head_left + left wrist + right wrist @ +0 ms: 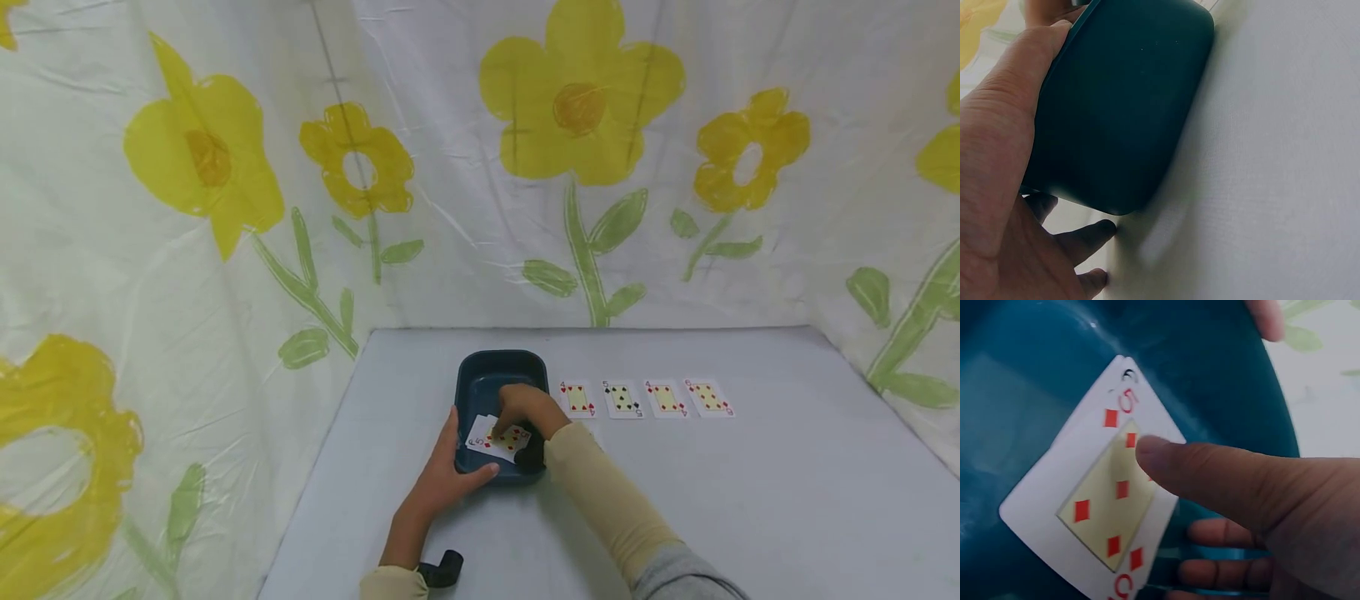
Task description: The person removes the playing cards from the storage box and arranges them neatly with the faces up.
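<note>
A dark teal tray (501,360) stands on the table. At its near left corner is my left hand (441,477), its thumb (1029,59) on the rim and its spread fingers along the outer side. Inside the tray my right hand (528,406) holds playing cards (1100,500), the five of diamonds on top. Its thumb (1210,464) lies across that card's face, with other fingers (1225,532) beyond the edge. At least one more card shows beneath, slightly offset. The index fingertip is hidden in the right wrist view.
Right of the tray, several face-up playing cards lie in a row on the white table (750,500), from a four of hearts (577,399) to a six of diamonds (708,398). A white curtain (450,250) with painted yellow flowers hangs behind and at the sides.
</note>
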